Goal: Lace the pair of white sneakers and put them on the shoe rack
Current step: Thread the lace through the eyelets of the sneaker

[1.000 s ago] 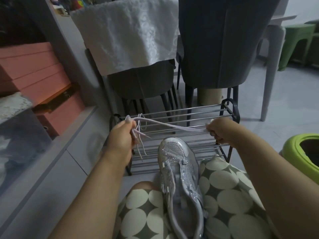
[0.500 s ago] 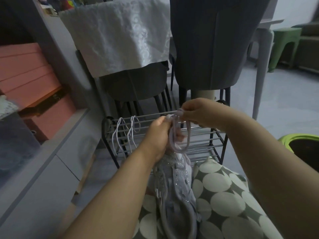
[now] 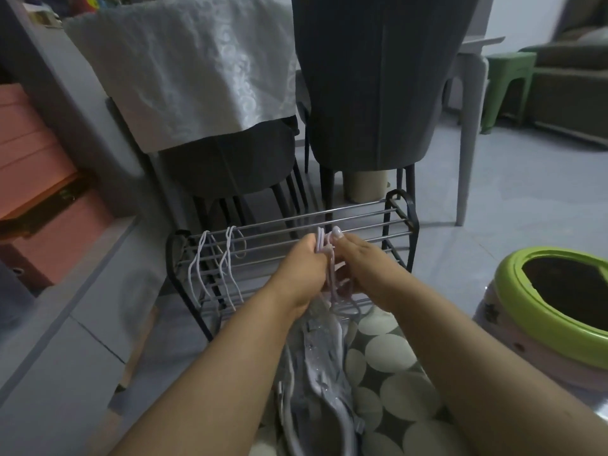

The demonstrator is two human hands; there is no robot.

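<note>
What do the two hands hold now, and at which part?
Both the left hand and right hand pinch the pale white shoelace near its upper, bunched loops.

The room is dim, with cool, flat light; the brightest patch is the wall (image 3: 523,14) at upper right. Shadows pool soft under the chairs (image 3: 378,93). The wide lens bends straight lines near the edges. The hands (image 3: 325,268) and forearms look slightly soft and grainy.

Person, head view: both forearms bare, no sleeves, no watch or bands at either wrist. Right hand (image 3: 360,263): thumbnail long, pale glossy polish. Left hand (image 3: 301,269): nails hidden. Below the hands, lap garment (image 3: 391,366) of dark olive-grey fabric printed with large cream dots.
</note>
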